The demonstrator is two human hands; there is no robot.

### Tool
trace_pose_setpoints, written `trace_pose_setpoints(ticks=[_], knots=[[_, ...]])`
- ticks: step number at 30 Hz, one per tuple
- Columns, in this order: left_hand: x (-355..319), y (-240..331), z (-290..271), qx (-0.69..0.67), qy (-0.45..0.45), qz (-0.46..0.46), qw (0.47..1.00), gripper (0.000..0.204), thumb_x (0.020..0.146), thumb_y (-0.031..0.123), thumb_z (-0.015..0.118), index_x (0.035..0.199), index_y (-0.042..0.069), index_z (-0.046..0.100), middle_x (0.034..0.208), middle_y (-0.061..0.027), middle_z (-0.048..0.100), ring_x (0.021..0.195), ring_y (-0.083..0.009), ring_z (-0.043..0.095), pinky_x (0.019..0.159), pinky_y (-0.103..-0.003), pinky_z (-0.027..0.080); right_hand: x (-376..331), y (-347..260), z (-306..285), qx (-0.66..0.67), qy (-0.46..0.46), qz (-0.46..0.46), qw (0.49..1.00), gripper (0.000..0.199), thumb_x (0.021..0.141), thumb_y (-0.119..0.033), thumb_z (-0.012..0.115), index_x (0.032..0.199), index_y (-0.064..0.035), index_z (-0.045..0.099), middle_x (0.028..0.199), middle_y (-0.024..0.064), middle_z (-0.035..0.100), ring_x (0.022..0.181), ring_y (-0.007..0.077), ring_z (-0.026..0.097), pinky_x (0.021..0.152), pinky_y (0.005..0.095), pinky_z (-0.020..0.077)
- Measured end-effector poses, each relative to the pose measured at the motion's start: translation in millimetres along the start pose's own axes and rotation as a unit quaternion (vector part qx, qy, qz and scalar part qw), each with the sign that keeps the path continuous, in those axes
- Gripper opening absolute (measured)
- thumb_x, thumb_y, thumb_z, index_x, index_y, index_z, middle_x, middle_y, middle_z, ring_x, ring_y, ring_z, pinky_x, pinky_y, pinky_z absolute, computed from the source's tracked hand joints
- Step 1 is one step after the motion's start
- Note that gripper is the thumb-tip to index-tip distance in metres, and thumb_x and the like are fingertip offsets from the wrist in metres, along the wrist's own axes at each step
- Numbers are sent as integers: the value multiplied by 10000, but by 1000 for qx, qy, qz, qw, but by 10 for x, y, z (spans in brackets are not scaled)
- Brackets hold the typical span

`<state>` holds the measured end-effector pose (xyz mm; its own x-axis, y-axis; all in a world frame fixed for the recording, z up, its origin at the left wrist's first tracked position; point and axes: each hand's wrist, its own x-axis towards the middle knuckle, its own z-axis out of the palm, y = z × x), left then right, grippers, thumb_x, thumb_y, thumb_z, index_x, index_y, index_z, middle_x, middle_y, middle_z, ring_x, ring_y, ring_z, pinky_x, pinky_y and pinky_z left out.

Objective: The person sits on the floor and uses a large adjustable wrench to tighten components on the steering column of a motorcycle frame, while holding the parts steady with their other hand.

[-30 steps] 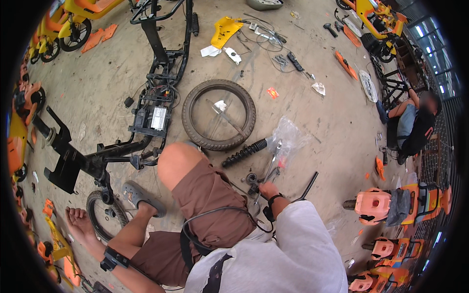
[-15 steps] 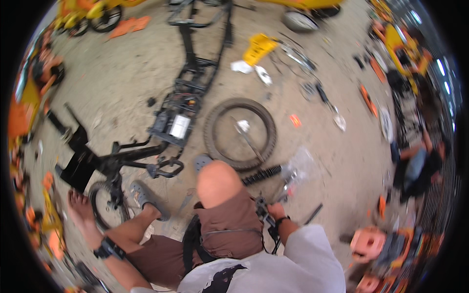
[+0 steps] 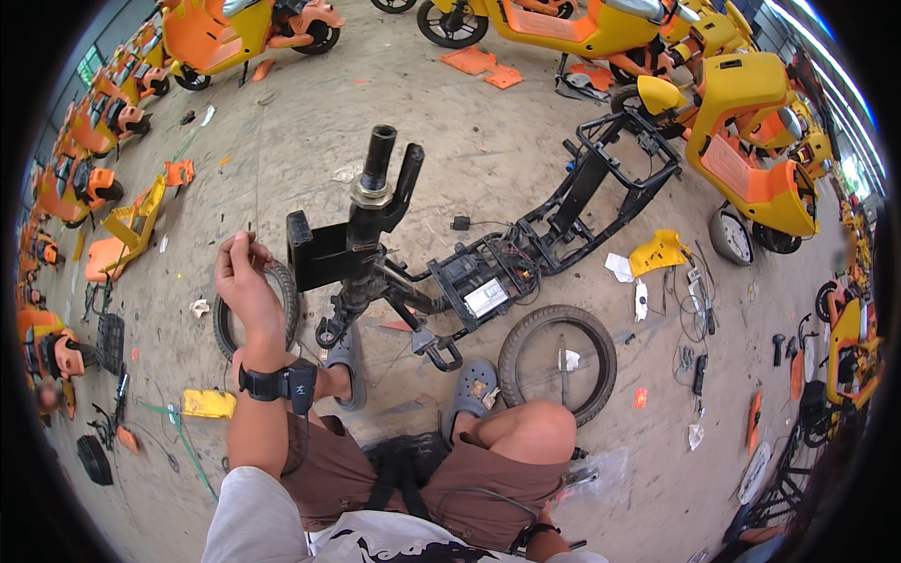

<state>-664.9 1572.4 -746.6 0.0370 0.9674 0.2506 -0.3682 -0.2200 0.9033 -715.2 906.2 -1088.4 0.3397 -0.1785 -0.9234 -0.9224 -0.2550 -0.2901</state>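
Note:
My left hand is raised beside the upright black steering tube of a stripped scooter frame. Its fingers are curled in toward the thumb; a thin dark bit shows near the fingertips, too small to name. Behind and below this hand is the frame's front wheel. A metal nut sits on the tube near its top. My right forearm is at the lower edge beside my thigh, with a dark wristband; the fingers are hidden.
A loose tyre lies right of my foot, near a clear plastic bag. Beyond it are a yellow panel, cables and tools. Yellow-orange scooters stand around; a yellow piece lies at left.
The view has swung left and up. My left hand, low near the wheel with fingers apart, has risen and curled. My right hand, earlier at a metal part beside my thigh, is now hidden.

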Motion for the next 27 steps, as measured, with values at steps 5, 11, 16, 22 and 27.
trace_pose_setpoints(ticks=[5,11,16,22,27], knots=[[-194,79,132,119,-32,79,989,171,953,155,574,891,0,612,731,-22,590,661,-81,514,623,-230,416,-332,-204,193,242,2,41,969,136,757,-184,492,821,-75,539,776,88,611,655,216,587,581,353,461],[-429,218,218,53,-98,93,989,146,961,138,577,943,-5,604,807,-27,609,737,-75,547,684,-208,425,-139,-129,-114,372,59,-121,918,182,847,-234,426,787,-73,484,673,43,507,523,169,454,522,315,407],[-407,235,87,34,-87,72,993,168,959,143,571,920,-12,619,799,-45,619,731,-101,561,724,-242,452,-834,-190,-239,331,41,-129,934,205,839,-208,461,946,-33,473,623,52,430,498,181,450,479,331,411],[-387,253,34,13,-105,44,993,170,963,158,568,911,5,620,781,-26,605,732,-89,542,703,-234,434,-2211,-665,-251,164,289,-427,841,112,899,-146,500,946,-45,487,600,41,483,433,125,464,388,264,384],[-308,187,-103,13,-125,34,991,186,964,187,573,922,17,637,766,-7,600,708,-76,512,671,-231,412,-3112,-1616,-273,72,274,-507,814,128,845,-110,653,906,-38,565,582,-13,490,423,80,445,403,235,370]])
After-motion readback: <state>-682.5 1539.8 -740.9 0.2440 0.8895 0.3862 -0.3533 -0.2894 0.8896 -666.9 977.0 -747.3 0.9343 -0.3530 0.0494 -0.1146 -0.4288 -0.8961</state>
